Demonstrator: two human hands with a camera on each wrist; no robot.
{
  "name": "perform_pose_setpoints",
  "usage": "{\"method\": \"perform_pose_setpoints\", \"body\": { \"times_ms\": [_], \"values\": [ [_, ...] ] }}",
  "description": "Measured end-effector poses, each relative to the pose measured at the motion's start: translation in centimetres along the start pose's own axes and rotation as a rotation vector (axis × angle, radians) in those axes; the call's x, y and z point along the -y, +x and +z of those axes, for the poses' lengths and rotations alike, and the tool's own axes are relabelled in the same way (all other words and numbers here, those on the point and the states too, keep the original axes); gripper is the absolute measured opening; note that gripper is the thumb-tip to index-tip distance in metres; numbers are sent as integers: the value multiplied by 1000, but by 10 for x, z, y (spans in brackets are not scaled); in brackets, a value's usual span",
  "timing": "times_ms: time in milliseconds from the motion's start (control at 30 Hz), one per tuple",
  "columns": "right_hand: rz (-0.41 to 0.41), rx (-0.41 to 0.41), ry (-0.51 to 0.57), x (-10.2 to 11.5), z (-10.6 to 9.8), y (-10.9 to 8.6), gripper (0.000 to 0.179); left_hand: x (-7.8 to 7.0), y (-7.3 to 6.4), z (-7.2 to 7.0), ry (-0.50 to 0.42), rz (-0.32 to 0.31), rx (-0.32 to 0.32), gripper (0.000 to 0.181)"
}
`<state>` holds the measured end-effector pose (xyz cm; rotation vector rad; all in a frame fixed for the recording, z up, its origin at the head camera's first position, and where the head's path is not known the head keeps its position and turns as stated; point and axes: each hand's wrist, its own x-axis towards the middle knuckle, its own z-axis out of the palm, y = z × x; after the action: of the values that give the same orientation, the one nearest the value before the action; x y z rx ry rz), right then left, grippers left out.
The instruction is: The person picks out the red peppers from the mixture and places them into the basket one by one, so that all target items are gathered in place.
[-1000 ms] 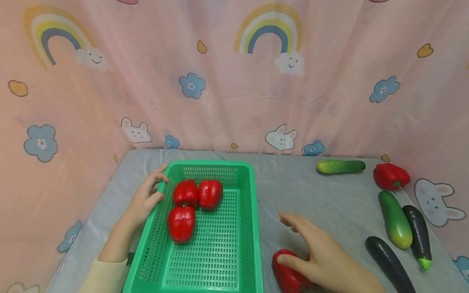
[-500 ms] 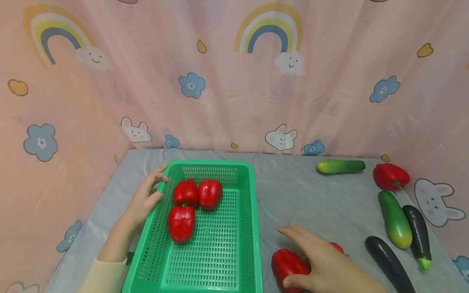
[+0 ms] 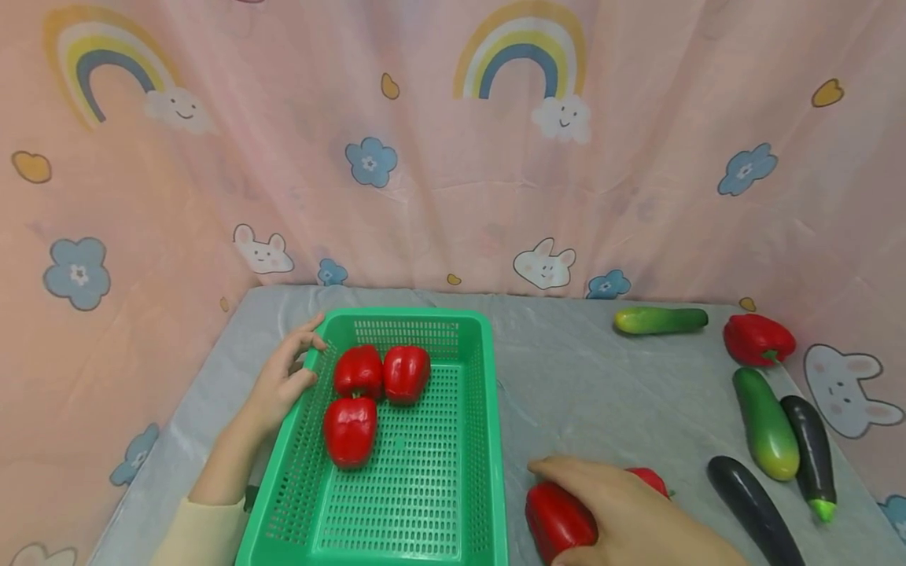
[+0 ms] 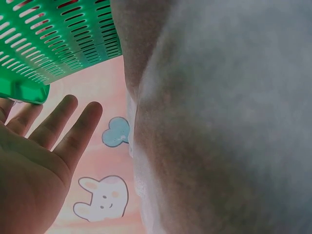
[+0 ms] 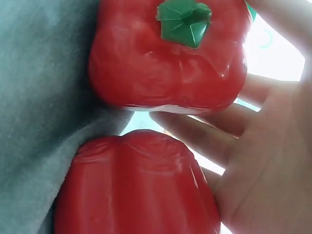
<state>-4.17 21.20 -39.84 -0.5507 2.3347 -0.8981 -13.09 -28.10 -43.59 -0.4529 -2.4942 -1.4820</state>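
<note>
A green plastic basket point(image 3: 483, 440) holds three red bell peppers, the lowest of them a bell pepper point(image 3: 350, 432) near its left side. My left hand point(image 3: 279, 385) rests against the basket's left rim, its fingers point(image 4: 80, 131) extended along the outside. To the right of the basket, my right hand point(image 3: 616, 511) reaches over a red bell pepper point(image 3: 559, 523), its thumb and fingers on either side. In the right wrist view that pepper point(image 5: 165, 63) shows its green stem. Beside it lies another red bell pepper point(image 5: 136, 190), mostly hidden by the hand in the head view.
An eggplant point(image 3: 753, 507) lies right of my right hand. Farther right are a green zucchini-like vegetable point(image 3: 767, 424), another eggplant point(image 3: 809, 456) and a red bell pepper point(image 3: 759, 339). A green cucumber-like vegetable point(image 3: 661, 320) lies at the back. A pink patterned curtain point(image 3: 439, 204) closes the far side.
My right hand has lowered and closed in around the nearer bell pepper, with its thumb moving down. Part of the pepper behind it has come into sight. My left hand stays on the basket.
</note>
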Motion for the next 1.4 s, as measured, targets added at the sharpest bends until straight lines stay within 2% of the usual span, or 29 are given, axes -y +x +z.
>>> {"method": "perform_pose_setpoints", "body": {
  "times_ms": [233, 800, 1200, 1400],
  "values": [
    [33, 25, -30, 1, 0, 2, 94, 0, 1, -1, 3, 4, 0, 35],
    [-9, 54, -4, 2, -1, 5, 94, -1, 2, -1, -12, 10, 0, 35],
    [34, 68, 125, -2, -3, 5, 92, -1, 1, 0, -12, -6, -2, 36],
    [-19, 21, 47, -1, -3, 7, 87, -1, 1, 0, -8, -2, -5, 35]
  ]
}}
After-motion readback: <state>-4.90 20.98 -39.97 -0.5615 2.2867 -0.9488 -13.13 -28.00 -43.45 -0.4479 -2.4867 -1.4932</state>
